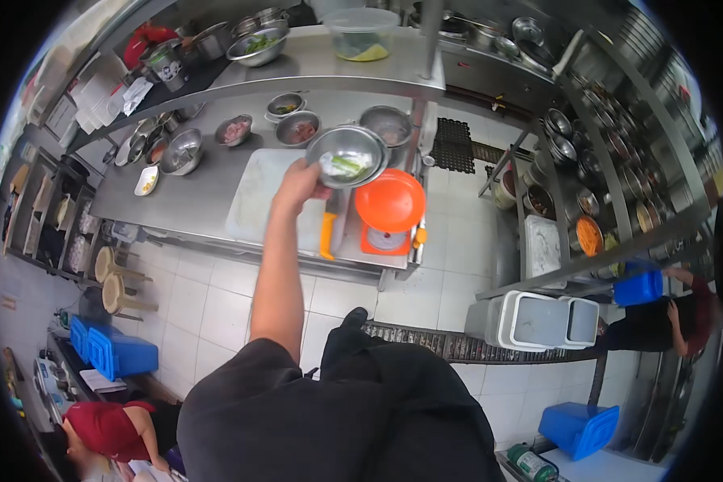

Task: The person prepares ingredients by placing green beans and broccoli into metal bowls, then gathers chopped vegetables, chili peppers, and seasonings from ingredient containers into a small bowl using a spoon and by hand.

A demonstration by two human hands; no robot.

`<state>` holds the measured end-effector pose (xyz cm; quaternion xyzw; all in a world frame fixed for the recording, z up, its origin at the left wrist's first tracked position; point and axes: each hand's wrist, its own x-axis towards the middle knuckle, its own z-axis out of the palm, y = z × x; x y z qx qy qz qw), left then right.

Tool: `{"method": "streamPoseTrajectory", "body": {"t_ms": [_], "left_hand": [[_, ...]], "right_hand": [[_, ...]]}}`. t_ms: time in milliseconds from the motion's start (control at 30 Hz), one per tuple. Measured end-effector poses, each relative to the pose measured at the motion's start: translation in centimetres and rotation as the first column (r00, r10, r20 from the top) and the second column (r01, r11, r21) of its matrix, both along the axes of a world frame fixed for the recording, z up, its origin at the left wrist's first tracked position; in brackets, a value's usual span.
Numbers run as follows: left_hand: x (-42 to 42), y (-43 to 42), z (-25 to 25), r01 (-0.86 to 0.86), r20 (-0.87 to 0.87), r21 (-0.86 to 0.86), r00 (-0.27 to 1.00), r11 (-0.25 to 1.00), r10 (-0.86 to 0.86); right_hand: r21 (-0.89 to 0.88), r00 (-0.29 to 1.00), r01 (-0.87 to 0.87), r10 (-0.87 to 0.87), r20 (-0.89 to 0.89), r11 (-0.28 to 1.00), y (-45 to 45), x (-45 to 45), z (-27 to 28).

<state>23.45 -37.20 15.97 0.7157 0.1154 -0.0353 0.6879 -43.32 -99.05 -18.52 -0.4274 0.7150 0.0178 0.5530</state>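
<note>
My left hand (299, 183) grips the rim of a metal bowl (321, 146) on its left side, with the fingers closed on it. Some green, leafy pieces (347, 165) lie inside; their kind is too blurred to tell. The bowl is above the counter, beside a white cutting board (253, 197). Just below the hand lies a knife with a yellow handle (327, 233). To the right stands a kitchen scale (386, 241) with an orange pan (390, 201) on top. My right hand is out of view.
Bowls of raw meat (234, 130) and a metal bowl (182, 153) stand on the steel counter (128, 201). A shelf (313, 68) above holds a plastic tub (361, 36). A pot rack (570, 217) stands right. Co-workers (108, 430) are at lower left and far right.
</note>
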Motion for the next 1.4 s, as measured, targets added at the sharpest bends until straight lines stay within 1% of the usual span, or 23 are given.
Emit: {"method": "streamPoseTrajectory", "body": {"t_ms": [67, 100, 133, 167, 200, 233, 267, 300, 333, 367, 400, 433, 533, 600, 667, 733, 800, 867, 967, 1100, 1300, 1333, 1400], "left_hand": [[6.4, 0.9, -3.5, -0.004, 0.065, 0.048, 0.998, 0.999, 0.001], [8.6, 0.5, -3.7, -0.024, 0.083, 0.046, 0.996, 0.999, 0.02], [10.7, -0.2, -3.9, -0.044, 0.099, 0.05, 0.994, 0.998, 0.039], [13.4, -0.8, -4.9, -0.055, 0.096, 0.01, 0.994, 0.998, 0.053], [16.7, -1.4, -7.4, -0.064, 0.157, 0.011, 0.986, 0.998, 0.061], [17.9, -2.2, -7.0, -0.016, 0.099, -0.077, 0.995, 0.997, 0.024], [18.5, -3.4, -5.9, -0.037, 0.035, -0.206, 0.998, 0.978, 0.045], [23.3, -4.4, -11.3, 0.041, 0.041, -0.314, 0.999, 0.949, -0.029], [23.2, -4.7, -11.1, 0.072, 0.048, -0.253, 0.997, 0.965, -0.062], [22.9, -5.0, -10.5, 0.104, 0.053, -0.191, 0.994, 0.976, -0.095], [22.8, -5.3, -10.2, 0.134, 0.058, -0.129, 0.99, 0.983, -0.127], [23.2, -5.6, -11.0, 0.13, -0.014, -0.172, 0.991, 0.976, -0.134], [19.0, -1.9, -10.4, 0.109, 0.019, -0.34, 0.994, 0.934, -0.108], [15.0, 1.8, -11.1, 0.015, 0.104, -0.414, 0.994, 0.91, 0.031], [10.4, 7.0, -12.2, -0.089, 0.018, -0.39, 0.994, 0.917, 0.104], [5.8, 12.1, -14.7, -0.262, -0.112, -0.286, 0.965, 0.922, 0.239], [0.9, 16.4, -17.0, -0.446, -0.115, -0.196, 0.895, 0.874, 0.431], [-3.8, 19.4, -16.2, -0.572, -0.096, -0.14, 0.82, 0.808, 0.564], [-8.4, 22.1, -14.1, -0.7, -0.136, -0.174, 0.713, 0.692, 0.687], [-10.0, 24.7, -11.4, -0.701, -0.119, -0.246, 0.707, 0.669, 0.697], [-5.7, 30.2, -8.7, -0.654, -0.034, -0.454, 0.691, 0.605, 0.722], [-4.7, 31.6, -8.9, -0.65, -0.049, -0.502, 0.68, 0.571, 0.731], [-2.2, 34.8, -9.8, -0.633, -0.085, -0.594, 0.663, 0.497, 0.743]], "right_hand": [[-0.039, 0.994, -0.104, 0.104, -0.016, 0.994, 0.4, 1.2, 0.1], [-0.051, 0.985, -0.166, 0.164, -0.044, 0.985, 0.6, 1.8, 0.1], [-0.068, 0.93, -0.358, 0.35, -0.109, 0.931, 0.4, 2.0, -0.8], [-0.097, 0.683, -0.722, 0.683, -0.258, 0.685, -0.2, 1.5, -2.1], [-0.071, 0.26, -0.964, 0.847, -0.463, 0.257, 0.6, 1.9, -1.6], [0.007, -0.273, -0.933, 0.694, -0.667, -0.361, 1.0, 1.8, -1.4], [-0.051, 0.13, -0.991, 0.847, -0.515, 0.121, 1.9, 4.0, -1.0], [-0.104, 0.632, -0.765, 0.71, -0.31, 0.635, 2.7, 6.3, -1.0], [-0.105, 0.879, -0.464, 0.443, -0.173, 0.88, 5.0, 9.4, 0.8], [-0.105, 0.919, -0.385, 0.369, -0.141, 0.917, 6.5, 11.9, 1.8], [-0.106, 0.933, -0.351, 0.338, -0.128, 0.93, 7.9, 13.7, 2.6], [-0.109, 0.933, -0.354, 0.341, -0.118, 0.929, 8.7, 15.5, 3.0], [-0.119, 0.928, -0.369, 0.358, -0.105, 0.922, 10.7, 19.1, 4.3], [-0.125, 0.922, -0.385, 0.375, -0.097, 0.914, 11.5, 20.8, 4.6], [-0.126, 0.914, -0.406, 0.397, -0.089, 0.905, 12.1, 22.0, 4.9], [-0.128, 0.905, -0.425, 0.419, -0.074, 0.896, 12.0, 23.1, 4.9], [-0.136, 0.899, -0.439, 0.434, -0.061, 0.888, 11.8, 24.0, 4.8], [-0.143, 0.885, -0.466, 0.464, -0.047, 0.873, 11.2, 24.6, 4.5], [-0.148, 0.874, -0.483, 0.486, -0.014, 0.863, 9.7, 26.1, 3.5], [-0.167, 0.855, -0.508, 0.518, 0.024, 0.845, 10.3, 28.5, 3.6], [-0.156, 0.774, -0.615, 0.629, 0.069, 0.773, 13.9, 32.2, 4.1], [-0.171, 0.738, -0.651, 0.669, 0.087, 0.74, 14.3, 32.3, 3.0], [-0.15, 0.744, -0.653, 0.666, 0.055, 0.742, 16.2, 32.5, 2.0]]}}
